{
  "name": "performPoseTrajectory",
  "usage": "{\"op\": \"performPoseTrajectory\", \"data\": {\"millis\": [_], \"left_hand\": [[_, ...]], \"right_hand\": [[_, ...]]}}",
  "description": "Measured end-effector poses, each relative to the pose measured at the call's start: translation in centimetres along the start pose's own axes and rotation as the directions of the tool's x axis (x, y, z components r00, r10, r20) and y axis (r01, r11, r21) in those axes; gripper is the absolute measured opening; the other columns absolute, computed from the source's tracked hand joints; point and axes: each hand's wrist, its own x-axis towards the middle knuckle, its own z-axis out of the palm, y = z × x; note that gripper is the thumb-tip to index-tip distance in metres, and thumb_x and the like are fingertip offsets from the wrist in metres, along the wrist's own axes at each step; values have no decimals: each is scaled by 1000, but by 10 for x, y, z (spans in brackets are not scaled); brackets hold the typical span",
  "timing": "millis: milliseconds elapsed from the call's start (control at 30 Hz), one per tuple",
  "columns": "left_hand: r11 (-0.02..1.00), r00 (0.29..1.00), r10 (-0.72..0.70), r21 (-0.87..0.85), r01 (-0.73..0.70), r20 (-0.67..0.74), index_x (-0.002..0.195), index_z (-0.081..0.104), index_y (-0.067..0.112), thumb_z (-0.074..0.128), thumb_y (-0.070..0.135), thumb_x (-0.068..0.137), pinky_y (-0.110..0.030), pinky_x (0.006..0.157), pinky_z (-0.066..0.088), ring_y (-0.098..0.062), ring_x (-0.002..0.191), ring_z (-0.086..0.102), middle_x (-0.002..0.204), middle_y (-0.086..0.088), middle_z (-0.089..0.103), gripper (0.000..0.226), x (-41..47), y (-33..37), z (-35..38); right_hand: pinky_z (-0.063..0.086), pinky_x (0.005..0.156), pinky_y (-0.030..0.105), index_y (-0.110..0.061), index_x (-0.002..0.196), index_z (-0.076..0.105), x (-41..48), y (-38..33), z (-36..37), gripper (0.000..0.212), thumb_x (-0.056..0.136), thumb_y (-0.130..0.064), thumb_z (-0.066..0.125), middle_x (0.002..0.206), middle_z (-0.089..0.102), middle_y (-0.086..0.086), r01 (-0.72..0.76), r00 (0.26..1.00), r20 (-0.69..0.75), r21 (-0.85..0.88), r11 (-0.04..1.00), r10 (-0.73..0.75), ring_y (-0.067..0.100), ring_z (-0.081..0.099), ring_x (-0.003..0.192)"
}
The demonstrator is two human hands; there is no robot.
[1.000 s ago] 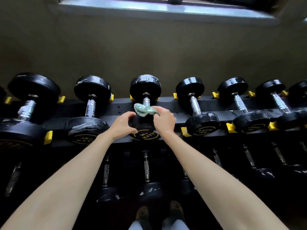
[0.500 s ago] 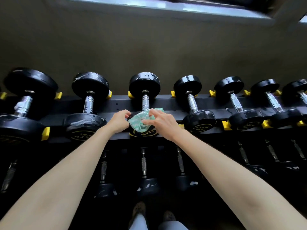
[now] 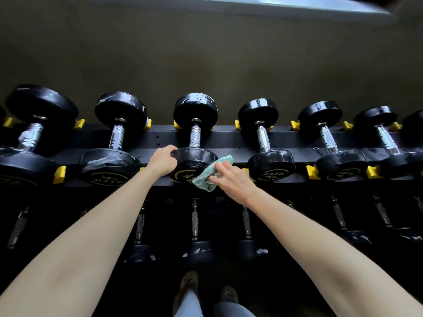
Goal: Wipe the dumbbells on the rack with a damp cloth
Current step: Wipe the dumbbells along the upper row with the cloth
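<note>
Left hand curled round left edge of near head of centre dumbbell, gripping it. Right hand holds green cloth between thumb and fingers, cloth pressed on right front of same head, partly over yellow lettering. Dumbbell sits in top row of black rack, chrome handle pointing toward wall, neighbours either side. Yellow cradles beside heads. White smears on several heads. Lower-row dumbbells dim underneath. Shoes at bottom edge.
</note>
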Motion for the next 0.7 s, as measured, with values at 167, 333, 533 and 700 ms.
{"op": "performPoseTrajectory", "data": {"millis": [167, 333, 533, 700], "left_hand": [[1000, 1000, -18, -25, 18, -22, 138, 43, 18, 31, -2, 90, -39, 105, 34, -34, 125, 41, 138, -17, 43, 53, -2, 1, 3], [997, 999, -32, -76, 30, -22, 141, 40, 17, 28, -3, 92, -37, 108, 31, -33, 130, 37, 143, -16, 40, 55, -8, 2, 2], [995, 999, -45, -84, 44, -5, 141, 41, 16, 26, 1, 93, -34, 104, 33, -31, 131, 37, 146, -11, 38, 52, -8, 7, -3], [981, 997, -62, -186, 55, -35, 136, 48, 13, 35, 2, 90, -34, 103, 36, -31, 129, 40, 142, -12, 43, 48, -5, 18, -8]], "right_hand": [[40, 37, 19, -14, 61, 67, -7, -5, 23, 38, 31, -6, 88, 81, 60, 10, -137, 988, 74, 55, 989, 133, 23, 59, 62], [46, 74, 32, -14, 108, 68, -19, 2, 32, 26, 85, -7, 59, 113, 46, 11, -588, 798, 311, 220, 778, 516, 31, 50, 103], [47, 57, 23, -7, 103, 63, -24, 2, -6, 32, 82, 6, 44, 83, 55, 3, -524, 497, 636, 762, -380, 591, 14, 54, 70], [54, 50, 25, -4, 90, 57, -34, 4, -22, 20, 85, 1, 38, 78, 59, 9, -93, 503, 757, 527, -845, 417, 16, 62, 59]]}}
